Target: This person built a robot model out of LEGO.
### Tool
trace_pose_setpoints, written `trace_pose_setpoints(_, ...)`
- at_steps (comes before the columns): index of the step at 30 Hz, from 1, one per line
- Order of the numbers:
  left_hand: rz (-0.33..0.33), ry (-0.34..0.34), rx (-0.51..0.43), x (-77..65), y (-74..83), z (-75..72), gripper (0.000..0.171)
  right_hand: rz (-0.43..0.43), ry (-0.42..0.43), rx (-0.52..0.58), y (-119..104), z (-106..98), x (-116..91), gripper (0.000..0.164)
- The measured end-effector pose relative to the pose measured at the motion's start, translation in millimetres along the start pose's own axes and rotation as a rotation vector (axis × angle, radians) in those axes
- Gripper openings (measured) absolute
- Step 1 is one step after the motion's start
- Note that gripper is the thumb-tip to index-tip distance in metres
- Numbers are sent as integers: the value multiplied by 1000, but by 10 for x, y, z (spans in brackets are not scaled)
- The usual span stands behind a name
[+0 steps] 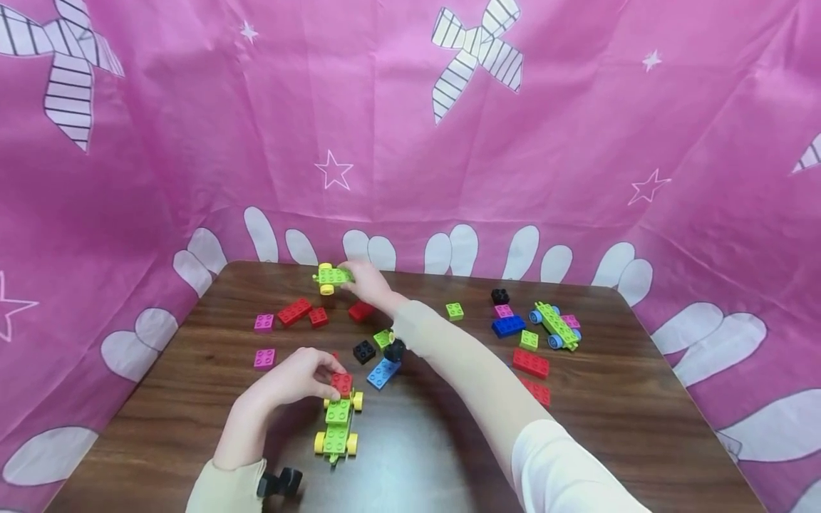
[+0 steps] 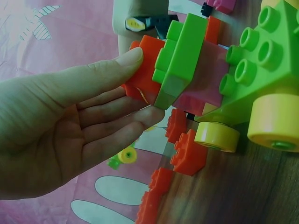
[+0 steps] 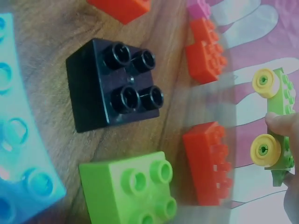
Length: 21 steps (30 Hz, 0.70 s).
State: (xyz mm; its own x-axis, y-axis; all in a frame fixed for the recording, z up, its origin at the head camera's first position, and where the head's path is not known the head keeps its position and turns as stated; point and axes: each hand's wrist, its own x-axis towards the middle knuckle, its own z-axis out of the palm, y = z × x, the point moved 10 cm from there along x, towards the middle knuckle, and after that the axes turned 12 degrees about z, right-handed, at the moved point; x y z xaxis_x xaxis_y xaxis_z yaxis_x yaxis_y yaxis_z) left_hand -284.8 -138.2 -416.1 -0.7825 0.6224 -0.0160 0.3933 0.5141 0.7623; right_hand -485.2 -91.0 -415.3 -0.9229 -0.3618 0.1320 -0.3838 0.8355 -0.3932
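Observation:
My left hand (image 1: 291, 381) pinches a red brick (image 2: 148, 63) between thumb and fingers. That brick sits against a green brick (image 2: 182, 60), which is stacked on a pink brick (image 2: 205, 77). Under the stack is a green toy car base (image 1: 336, 438) with yellow wheels, standing near the front of the table. Farther back on the left, my right hand (image 1: 372, 283) grips a second green car base (image 1: 328, 276), also yellow-wheeled. The right wrist view shows the thumb lying against this car base (image 3: 279, 100), between its wheels.
Red bricks (image 1: 295, 312), pink bricks (image 1: 264, 358), a black brick (image 1: 364, 351) and a light blue brick (image 1: 383, 372) lie around the hands. On the right are a blue-wheeled green base (image 1: 556, 325), a blue brick (image 1: 509, 326) and red bricks (image 1: 531, 363). Pink cloth (image 1: 398, 142) surrounds the table.

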Motion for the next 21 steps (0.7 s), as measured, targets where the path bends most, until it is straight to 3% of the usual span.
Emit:
trace_pose_setpoints(8, -7, -9, 3, 4, 11, -4, 31, -37, 70, 130, 1, -405, -248, 44)
trace_pose_setpoints(17, -18, -10, 23, 8, 19, -13, 30, -111, 148, 161, 34, -785, -663, 45)
trace_pose_setpoints(21, -10, -18, 32, 8, 35, -7, 30, -99, 166, 185, 117, -892, -887, 43)
